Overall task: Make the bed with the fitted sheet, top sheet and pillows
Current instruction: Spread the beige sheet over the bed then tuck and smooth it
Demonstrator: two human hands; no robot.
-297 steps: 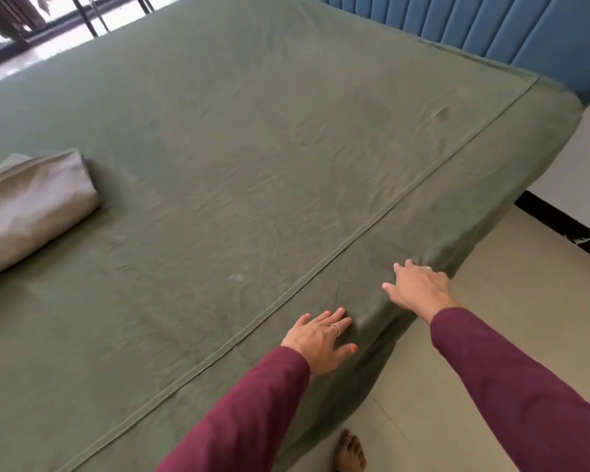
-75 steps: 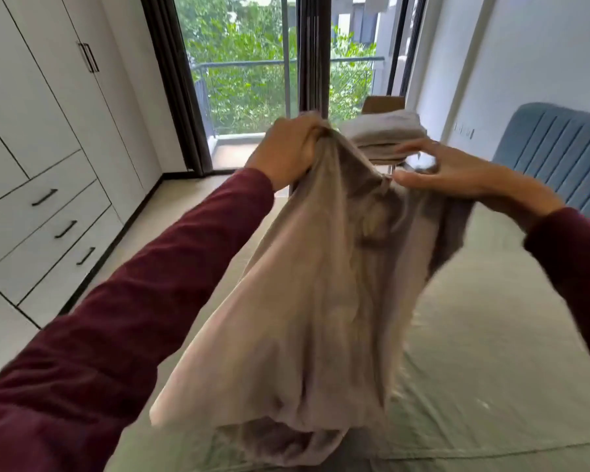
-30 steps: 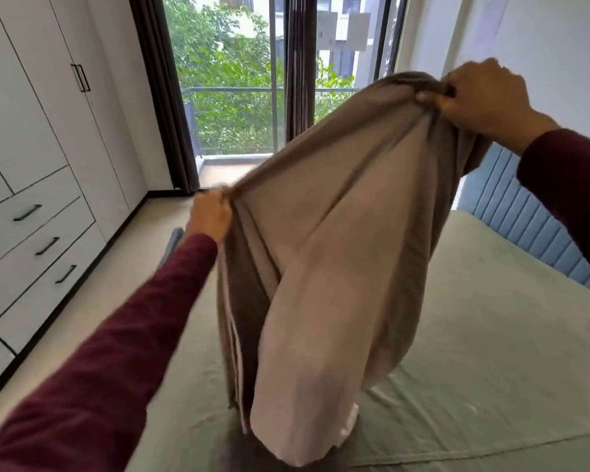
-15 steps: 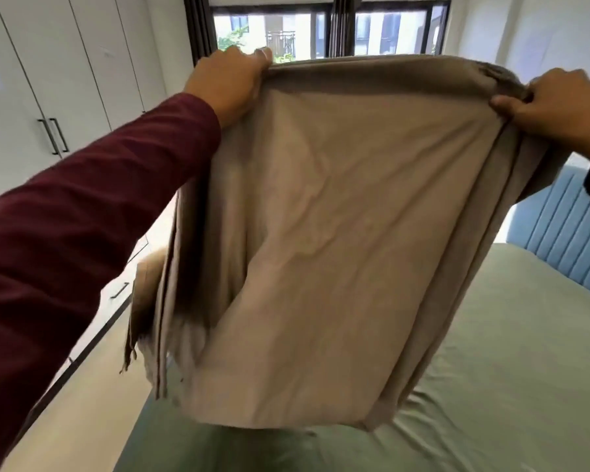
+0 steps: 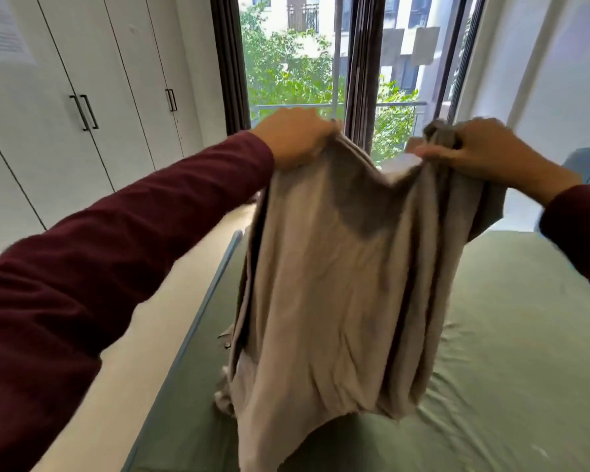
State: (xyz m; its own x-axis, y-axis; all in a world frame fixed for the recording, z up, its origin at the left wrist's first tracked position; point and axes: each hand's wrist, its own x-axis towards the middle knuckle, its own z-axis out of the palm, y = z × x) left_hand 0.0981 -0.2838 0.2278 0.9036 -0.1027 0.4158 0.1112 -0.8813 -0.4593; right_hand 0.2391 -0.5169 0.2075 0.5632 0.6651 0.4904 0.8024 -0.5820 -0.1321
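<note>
Hanging beige sheet point(image 5: 338, 284) hiding bed point(image 5: 508, 335)

Hanging beige sheet point(image 5: 338, 284) blocks your front; green bed point(image 5: 508, 335) right of it lies open; floor point(image 5: 150, 335) left.

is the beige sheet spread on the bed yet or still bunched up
Still bunched: the beige sheet hangs in folds above the green bed, gripped by the left hand and right hand.
</note>
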